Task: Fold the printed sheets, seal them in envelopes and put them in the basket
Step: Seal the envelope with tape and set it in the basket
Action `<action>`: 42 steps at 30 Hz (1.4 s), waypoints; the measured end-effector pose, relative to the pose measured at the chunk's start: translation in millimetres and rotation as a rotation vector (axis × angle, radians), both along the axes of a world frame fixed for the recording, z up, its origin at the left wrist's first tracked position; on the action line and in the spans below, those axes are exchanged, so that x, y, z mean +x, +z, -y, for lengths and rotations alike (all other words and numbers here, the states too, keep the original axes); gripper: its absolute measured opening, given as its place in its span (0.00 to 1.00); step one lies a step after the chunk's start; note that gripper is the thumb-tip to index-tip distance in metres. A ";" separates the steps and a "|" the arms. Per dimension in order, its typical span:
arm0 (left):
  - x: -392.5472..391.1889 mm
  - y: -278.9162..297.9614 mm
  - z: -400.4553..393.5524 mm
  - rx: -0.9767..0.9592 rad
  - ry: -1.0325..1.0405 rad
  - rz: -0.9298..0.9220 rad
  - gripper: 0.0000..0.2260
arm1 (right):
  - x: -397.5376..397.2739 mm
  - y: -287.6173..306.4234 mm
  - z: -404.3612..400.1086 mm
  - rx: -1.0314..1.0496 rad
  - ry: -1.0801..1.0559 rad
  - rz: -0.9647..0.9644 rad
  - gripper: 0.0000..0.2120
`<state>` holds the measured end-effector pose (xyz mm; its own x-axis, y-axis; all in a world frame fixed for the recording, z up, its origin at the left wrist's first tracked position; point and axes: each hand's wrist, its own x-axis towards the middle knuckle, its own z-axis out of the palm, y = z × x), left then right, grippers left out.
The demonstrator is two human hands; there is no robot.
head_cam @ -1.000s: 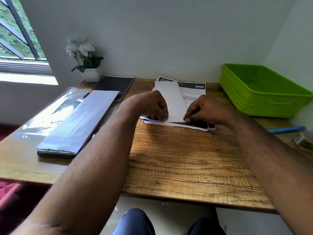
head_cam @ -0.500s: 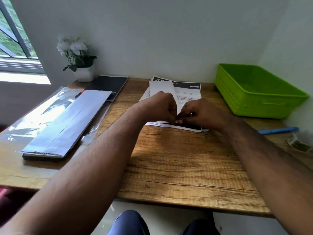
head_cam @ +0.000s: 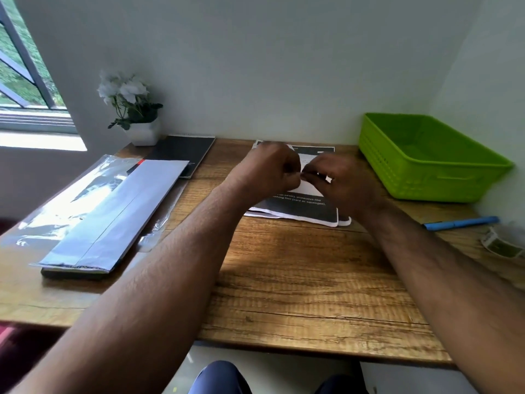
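A stack of printed sheets with black bands lies at the back middle of the wooden desk. Above it, my left hand and my right hand meet, fingers curled, both pinching a folded white sheet; only a small white strip of it shows between and below them. A pack of grey envelopes in clear plastic lies at the left. The green basket stands at the back right with nothing seen inside.
A black notebook and a white pot of white flowers sit at the back left. A blue pen and a roll of stickers lie at the right edge. A window is at the far left.
The white sheet stood tall between my hands a second ago; now it is folded down small and my hands have closed together over it, slightly farther back.
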<state>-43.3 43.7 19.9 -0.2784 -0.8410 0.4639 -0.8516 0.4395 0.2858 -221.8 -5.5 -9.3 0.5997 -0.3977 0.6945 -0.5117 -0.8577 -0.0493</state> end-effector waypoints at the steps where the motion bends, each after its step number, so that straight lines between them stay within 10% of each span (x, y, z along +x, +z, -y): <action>1: 0.5 0.7 -0.3 -0.015 0.010 -0.014 0.05 | -1.3 1.1 1.1 -0.042 -0.012 0.009 0.07; 10: 43.6 5.5 4.0 -0.154 0.341 -0.127 0.07 | -29.3 7.4 7.5 -0.072 -0.128 0.172 0.04; 17: -2.8 1.4 5.1 -0.248 0.080 0.125 0.11 | 1.5 10.3 -5.9 -0.202 -0.091 0.048 0.06; 21: 5.7 2.4 4.1 -0.384 -0.086 -0.206 0.05 | -6.5 11.2 -5.1 -0.096 -0.082 0.237 0.06; 25: 29.3 16.4 1.1 -0.364 -0.049 -0.985 0.04 | -37.5 6.3 8.0 0.068 -0.177 0.553 0.07; 30: 63.9 -0.2 25.4 -0.147 0.238 -1.382 0.03 | -29.8 4.7 14.7 -0.005 -0.298 0.456 0.09; 34: 68.4 -26.3 28.4 0.074 0.549 -1.041 0.19 | -22.9 -15.4 25.3 0.230 -0.353 0.099 0.20; 42: 55.7 -32.3 18.3 0.255 0.797 0.013 0.16 | -18.9 -22.0 20.3 0.645 -0.376 -0.350 0.23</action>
